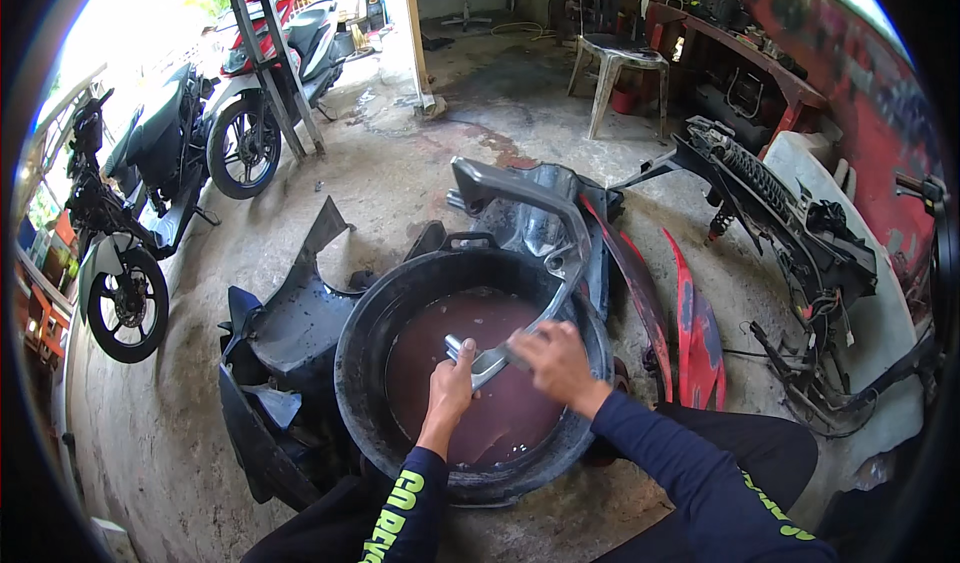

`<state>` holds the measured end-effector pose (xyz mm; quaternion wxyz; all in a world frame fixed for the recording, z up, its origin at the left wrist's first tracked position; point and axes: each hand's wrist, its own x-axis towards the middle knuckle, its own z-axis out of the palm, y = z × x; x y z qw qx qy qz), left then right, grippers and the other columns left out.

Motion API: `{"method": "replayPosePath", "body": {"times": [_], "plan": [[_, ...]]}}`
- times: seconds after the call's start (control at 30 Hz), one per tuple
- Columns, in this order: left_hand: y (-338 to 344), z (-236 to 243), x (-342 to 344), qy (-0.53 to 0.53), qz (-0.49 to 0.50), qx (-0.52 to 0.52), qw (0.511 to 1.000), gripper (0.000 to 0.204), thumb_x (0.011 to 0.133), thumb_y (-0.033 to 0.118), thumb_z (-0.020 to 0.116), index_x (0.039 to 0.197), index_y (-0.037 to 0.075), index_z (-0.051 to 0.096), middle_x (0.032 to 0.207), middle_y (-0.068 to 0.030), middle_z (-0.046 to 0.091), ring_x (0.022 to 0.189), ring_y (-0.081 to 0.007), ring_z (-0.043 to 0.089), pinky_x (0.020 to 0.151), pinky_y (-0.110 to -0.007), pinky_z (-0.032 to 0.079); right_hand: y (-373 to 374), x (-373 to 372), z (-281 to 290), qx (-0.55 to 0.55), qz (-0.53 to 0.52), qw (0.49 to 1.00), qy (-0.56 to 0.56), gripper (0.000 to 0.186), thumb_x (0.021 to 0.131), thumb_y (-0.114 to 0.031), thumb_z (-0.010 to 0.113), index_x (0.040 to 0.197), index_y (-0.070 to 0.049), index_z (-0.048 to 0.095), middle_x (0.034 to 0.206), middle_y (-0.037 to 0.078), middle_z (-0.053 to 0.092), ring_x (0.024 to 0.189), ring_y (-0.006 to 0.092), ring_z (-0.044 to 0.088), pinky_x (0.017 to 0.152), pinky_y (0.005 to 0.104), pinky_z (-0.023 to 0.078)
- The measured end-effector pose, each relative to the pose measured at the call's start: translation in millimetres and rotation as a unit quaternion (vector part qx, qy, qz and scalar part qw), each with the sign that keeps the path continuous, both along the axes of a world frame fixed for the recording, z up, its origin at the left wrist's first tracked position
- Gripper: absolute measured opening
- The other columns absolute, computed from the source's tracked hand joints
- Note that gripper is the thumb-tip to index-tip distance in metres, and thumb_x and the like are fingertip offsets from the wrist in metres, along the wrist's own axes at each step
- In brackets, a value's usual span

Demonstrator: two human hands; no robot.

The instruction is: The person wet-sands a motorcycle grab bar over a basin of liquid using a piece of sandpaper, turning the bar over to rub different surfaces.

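Note:
Above the tub, a grey curved motorcycle grab rail point(572, 225) is held at a slant, its upper arm reaching up and to the left. My left hand point(450, 395) is closed round its lower end, thumb on top. My right hand point(562, 365), slightly blurred, presses with bent fingers against the rail just right of the left hand; a small dark thing seems to be under the fingertips, too smeared to name. Below both hands stands a round black tub point(362, 403) holding murky reddish-brown water point(430, 353).
Black fairing panels point(300, 338) lie left of the tub. Red panels point(697, 323) and a stripped motorcycle frame point(770, 213) are to the right. Farther off stand two motorcycles point(130, 233), a metal post point(262, 63), a plastic chair point(612, 58) and a workbench point(745, 53).

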<state>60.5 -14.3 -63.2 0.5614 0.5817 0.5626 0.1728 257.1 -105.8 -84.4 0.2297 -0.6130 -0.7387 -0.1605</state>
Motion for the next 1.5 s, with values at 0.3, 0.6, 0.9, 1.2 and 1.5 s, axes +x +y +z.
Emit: {"method": "replayPosePath", "body": {"times": [0.3, 0.6, 0.9, 1.2, 1.5], "plan": [[-2, 9, 6, 0.001, -0.015, 0.03, 0.999, 0.082, 0.098, 0.066, 0.047, 0.099, -0.013, 0.069, 0.07, -0.0155, 0.065, 0.055, -0.021, 0.066, 0.055, -0.035, 0.051, 1, 19, 7, -0.008, -0.043, 0.999, 0.003, 0.038, 0.087, -0.014, 0.063, 0.123, -0.008, 0.068, 0.124, 0.008, 0.069, 0.109, 0.0245, 0.059, 0.088, 0.0392, 0.045], [-2, 4, 6, -0.014, -0.002, 0.026, 1.0, 0.081, 0.098, 0.066, 0.048, 0.097, -0.012, 0.069, 0.069, -0.0163, 0.065, 0.056, -0.0211, 0.066, 0.056, -0.036, 0.051, 8, 28, -13, -0.027, -0.039, 0.991, 0.123, 0.035, 0.089, -0.007, 0.057, 0.12, 0.004, 0.067, 0.124, 0.021, 0.068, 0.12, 0.0337, 0.063, 0.104, 0.045, 0.049], [0, -2, 5, -0.005, -0.013, 0.034, 0.999, 0.08, 0.098, 0.066, 0.046, 0.098, -0.011, 0.07, 0.063, -0.0147, 0.063, 0.057, -0.0216, 0.066, 0.058, -0.037, 0.05, 13, 4, -4, -0.037, 0.021, 0.991, 0.128, 0.039, 0.081, -0.005, 0.06, 0.12, 0.001, 0.067, 0.121, 0.021, 0.068, 0.116, 0.0333, 0.065, 0.105, 0.0425, 0.049], [2, -8, 2, 0.001, -0.002, 0.016, 1.0, 0.083, 0.098, 0.067, 0.045, 0.097, -0.012, 0.07, 0.064, -0.0155, 0.064, 0.057, -0.0223, 0.066, 0.058, -0.037, 0.05, 3, -24, -6, -0.016, 0.07, 0.997, 0.02, 0.035, 0.087, -0.009, 0.057, 0.119, 0.003, 0.066, 0.122, 0.021, 0.068, 0.119, 0.0317, 0.064, 0.107, 0.0447, 0.045], [5, -3, 3, 0.004, -0.017, 0.048, 0.999, 0.084, 0.098, 0.068, 0.043, 0.095, -0.012, 0.069, 0.062, -0.0156, 0.063, 0.058, -0.0236, 0.067, 0.061, -0.038, 0.051, 5, -19, -10, -0.019, 0.103, 0.991, 0.089, 0.036, 0.085, -0.002, 0.057, 0.118, 0.009, 0.066, 0.122, 0.025, 0.067, 0.114, 0.0375, 0.065, 0.103, 0.0437, 0.05]]}}
